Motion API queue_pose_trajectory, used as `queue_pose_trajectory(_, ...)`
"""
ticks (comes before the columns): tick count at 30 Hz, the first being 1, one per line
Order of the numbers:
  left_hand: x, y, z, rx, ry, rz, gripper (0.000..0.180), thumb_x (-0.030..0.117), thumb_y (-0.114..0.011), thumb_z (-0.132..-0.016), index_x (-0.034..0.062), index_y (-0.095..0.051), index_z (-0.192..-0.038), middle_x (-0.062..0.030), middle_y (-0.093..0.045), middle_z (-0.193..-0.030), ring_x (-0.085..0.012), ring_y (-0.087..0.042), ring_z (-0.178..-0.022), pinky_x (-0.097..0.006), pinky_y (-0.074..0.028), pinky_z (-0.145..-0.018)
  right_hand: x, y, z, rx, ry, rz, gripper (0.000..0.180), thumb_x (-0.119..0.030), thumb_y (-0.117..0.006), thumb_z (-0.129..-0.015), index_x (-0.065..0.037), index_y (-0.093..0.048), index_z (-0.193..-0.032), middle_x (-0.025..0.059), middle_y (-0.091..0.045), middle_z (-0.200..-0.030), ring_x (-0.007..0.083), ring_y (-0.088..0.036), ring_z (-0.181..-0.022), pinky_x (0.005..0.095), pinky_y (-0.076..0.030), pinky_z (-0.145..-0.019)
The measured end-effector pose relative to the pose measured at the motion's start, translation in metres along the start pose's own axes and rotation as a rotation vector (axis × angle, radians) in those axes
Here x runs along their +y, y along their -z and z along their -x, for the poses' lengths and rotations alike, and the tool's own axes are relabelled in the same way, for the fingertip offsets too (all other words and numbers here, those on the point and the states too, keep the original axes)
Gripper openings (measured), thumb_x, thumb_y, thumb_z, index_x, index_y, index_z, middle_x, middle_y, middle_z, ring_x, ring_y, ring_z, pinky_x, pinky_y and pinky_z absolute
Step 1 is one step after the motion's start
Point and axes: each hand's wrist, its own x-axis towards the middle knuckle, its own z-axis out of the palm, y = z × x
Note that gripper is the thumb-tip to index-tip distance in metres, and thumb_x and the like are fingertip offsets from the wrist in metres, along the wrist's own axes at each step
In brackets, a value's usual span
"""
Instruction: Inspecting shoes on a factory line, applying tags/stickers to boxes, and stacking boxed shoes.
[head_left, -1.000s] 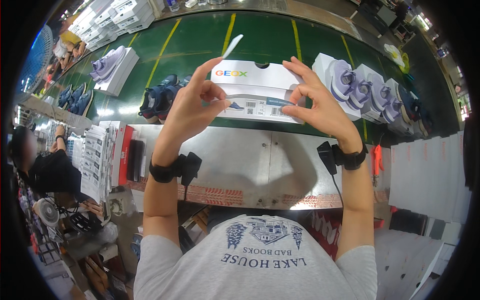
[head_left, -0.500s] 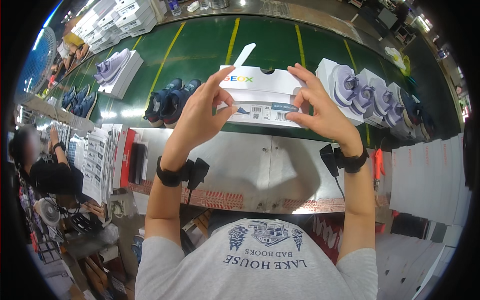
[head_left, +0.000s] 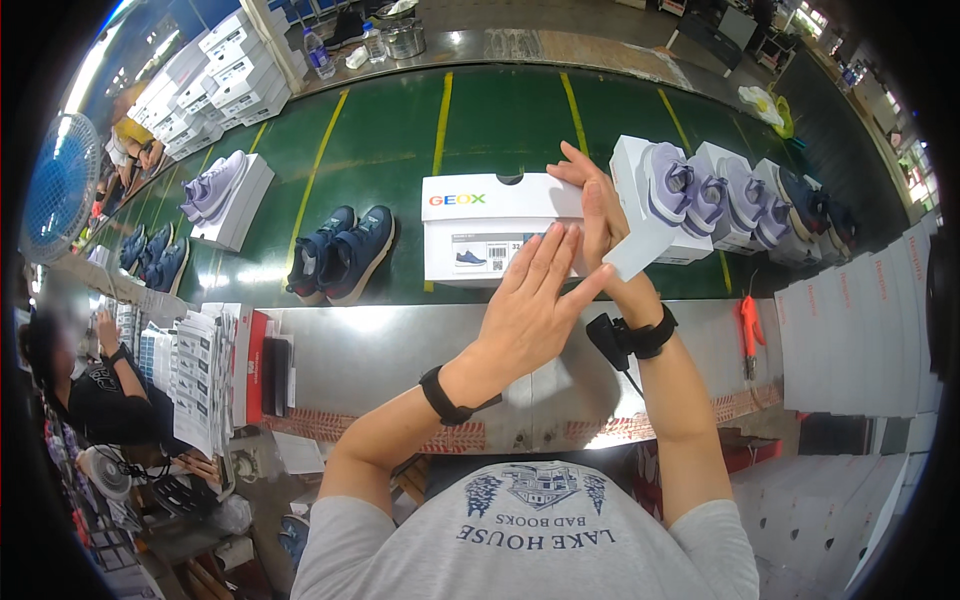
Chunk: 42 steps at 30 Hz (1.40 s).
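A white shoe box [head_left: 470,215] with a lid sits on the green belt in front of me. Its front bears a printed label [head_left: 470,256] with a small shoe picture; the label's right part is hidden. My left hand [head_left: 530,310] lies with fingers stretched flat over that side of the label. At the box's right end is my right hand [head_left: 598,215], its fingers extended and apart, pointing away from me. A pale, glossy strip [head_left: 643,248] sticks out past my left thumb tip, in front of my right wrist. Whether it is gripped or only clinging cannot be made out.
Navy shoes [head_left: 345,255] stand left of the box. Lilac shoes [head_left: 215,185] rest on a box farther left; more lilac shoes [head_left: 670,185] top boxes at right. A metal ledge [head_left: 330,360] runs nearer me, with orange-handled scissors [head_left: 748,335]. Papers [head_left: 205,360] are stacked at left.
My fingers have let go of the label's ends. My left hand has moved right and flattened over the label, bringing the pale strip along. My right hand has shifted to the box's end.
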Motion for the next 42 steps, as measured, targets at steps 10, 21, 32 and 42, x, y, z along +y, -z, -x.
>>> queue_pose_trajectory(10, -0.058, 0.047, 0.049, -0.05, 0.211, -0.111, 0.062, 0.018, -0.075, -0.085, -0.0014, -0.048, -0.138, -0.0266, -0.047, -0.149, -0.0406, -0.041, -0.143, -0.05, -0.03, -0.119, -0.004, -0.001, -0.007, -0.089, -0.019, 0.08, 0.042, -0.031, -0.039, -0.11, -0.005, -0.051, -0.141, 0.0123, -0.067, -0.124, 0.0284, -0.055, -0.123, 0.0423, -0.033, -0.11)
queue_pose_trajectory(21, -0.076, 0.024, 0.027, 0.209, 0.677, 0.867, 0.114, 0.011, -0.072, -0.091, 0.0088, 0.02, -0.159, -0.0311, -0.02, -0.163, -0.037, -0.031, -0.148, -0.044, -0.025, -0.121, -0.005, 0.042, -0.005, -0.363, 0.128, 0.333, 0.058, -0.023, -0.064, -0.095, -0.003, -0.046, -0.147, 0.0175, -0.051, -0.146, 0.0336, -0.042, -0.14, 0.0423, -0.032, -0.117)
queue_pose_trajectory(32, -0.051, 0.074, -0.007, 0.53, 0.207, 0.312, 0.019, -0.008, -0.073, -0.085, -0.0001, -0.068, -0.102, -0.0138, -0.057, -0.123, -0.0159, -0.055, -0.111, -0.029, -0.044, -0.098, -0.036, 0.05, 0.019, -0.32, 0.192, 0.205, 0.06, -0.014, -0.072, -0.09, 0.0, -0.046, -0.143, 0.019, -0.054, -0.14, 0.0397, -0.048, -0.129, 0.0442, -0.042, -0.109)
queue_pose_trajectory(42, -0.029, 0.053, -0.03, 0.107, 0.696, 1.031, 0.01, 0.009, -0.075, -0.092, 0.0002, -0.071, -0.093, 0.001, -0.069, -0.083, -0.007, -0.059, -0.083, -0.022, -0.046, -0.075, -0.031, 0.058, 0.026, -0.159, -0.294, -0.36, 0.03, -0.014, -0.074, -0.091, -0.003, -0.06, -0.115, 0.0155, -0.06, -0.136, 0.0286, -0.051, -0.135, 0.0388, -0.036, -0.114)
